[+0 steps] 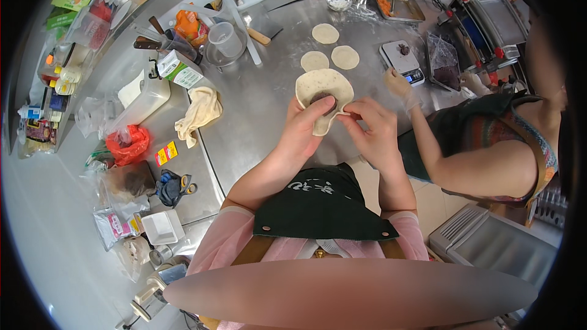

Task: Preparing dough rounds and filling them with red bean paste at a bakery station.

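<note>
A round dough wrapper (335,80) with a dark ball of filling (317,95) in it is held up in front of me over the metal table. My left hand (302,125) is closed around the wrapper from the left, its thumb pressing on the filling. On the right side, my right hand (370,127) pinches the wrapper's edge between thumb and fingers. The wrapper's lower part narrows and hangs between the hands. Just beyond lie three flat dough rounds: a far one (325,33), a left one (314,61) and a right one (345,57).
At right, a co-worker's gloved hand (400,87) is beside a digital scale (391,55) bearing a dark lump. A bag of dark filling (444,64) sits beyond. On the left are a cloth (199,113), a carton (179,69) and a clear measuring cup (226,40). Metal bowls (339,1) stand at the back.
</note>
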Tool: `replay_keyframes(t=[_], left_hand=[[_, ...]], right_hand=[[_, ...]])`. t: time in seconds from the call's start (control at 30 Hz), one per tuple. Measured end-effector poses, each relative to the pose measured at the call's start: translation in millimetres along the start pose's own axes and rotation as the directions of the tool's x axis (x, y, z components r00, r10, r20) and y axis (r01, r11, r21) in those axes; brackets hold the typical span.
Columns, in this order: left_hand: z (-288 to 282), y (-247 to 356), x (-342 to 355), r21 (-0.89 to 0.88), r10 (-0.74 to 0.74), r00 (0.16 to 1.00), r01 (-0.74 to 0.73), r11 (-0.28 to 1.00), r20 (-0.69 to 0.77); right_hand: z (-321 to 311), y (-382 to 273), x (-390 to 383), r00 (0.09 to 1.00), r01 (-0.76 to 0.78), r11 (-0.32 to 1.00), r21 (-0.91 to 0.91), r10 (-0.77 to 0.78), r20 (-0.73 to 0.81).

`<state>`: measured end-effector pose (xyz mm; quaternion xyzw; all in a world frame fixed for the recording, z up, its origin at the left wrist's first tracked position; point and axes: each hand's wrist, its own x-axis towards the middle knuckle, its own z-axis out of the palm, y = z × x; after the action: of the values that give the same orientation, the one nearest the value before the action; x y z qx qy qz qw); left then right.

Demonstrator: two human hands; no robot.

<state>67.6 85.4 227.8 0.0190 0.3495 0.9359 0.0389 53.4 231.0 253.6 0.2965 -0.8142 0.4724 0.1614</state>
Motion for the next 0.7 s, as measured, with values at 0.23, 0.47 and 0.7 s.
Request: replay_keyframes(t=[0.23, 0.47, 0.7], left_hand=[[3.9, 4.2, -2.1, -0.048, -0.054, 0.998, 0.052, 0.997, -0.045], [-8.2, 15.3, 2.3, 0.156, -0.264, 0.964, 0.263, 0.952, -0.015], [-2.5, 17.1, -0.3, 0.092, -0.226, 0.974, 0.228, 0.969, -0.036]], right_hand=[[-0.4, -2.7, 2.2, 1.0, 0.011, 1.0, -0.014, -0.011, 0.011], [3.0, 6.7, -3.5, 1.0, -0.018, 1.0, -0.005, 0.018, 0.016], [3.1, 8.6, -7.7, 0.997, -0.078, 0.995, 0.063, 0.079, -0.013]])
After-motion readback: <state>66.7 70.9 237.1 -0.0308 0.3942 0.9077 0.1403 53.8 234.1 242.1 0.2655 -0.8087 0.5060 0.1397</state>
